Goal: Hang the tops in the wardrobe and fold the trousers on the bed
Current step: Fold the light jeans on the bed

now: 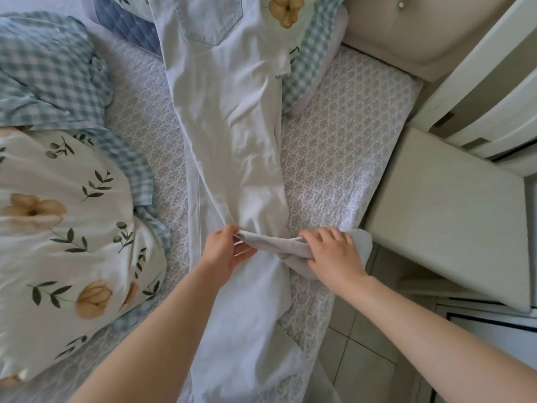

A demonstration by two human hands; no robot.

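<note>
1. The trousers (226, 126) lie lengthwise on the bed (343, 146), with the pocketed seat at the far end and the legs running toward the person.
2. The left hand (223, 248) pinches the legs' left edge. Level with it, the right hand (334, 254) curls over a bunched fold at the right edge.
3. The step in hand looks like the trouser fold, with the first crosswise crease being set.
4. Next, both edges should rise together so the lower legs can be carried toward the waist. The seams need to stay aligned and clear of the duvet (58, 213) just beside them.

Single head-worn view, wide-angle, looking steeply down and forward, close over the bed (334, 146), forearms entering from below
</note>
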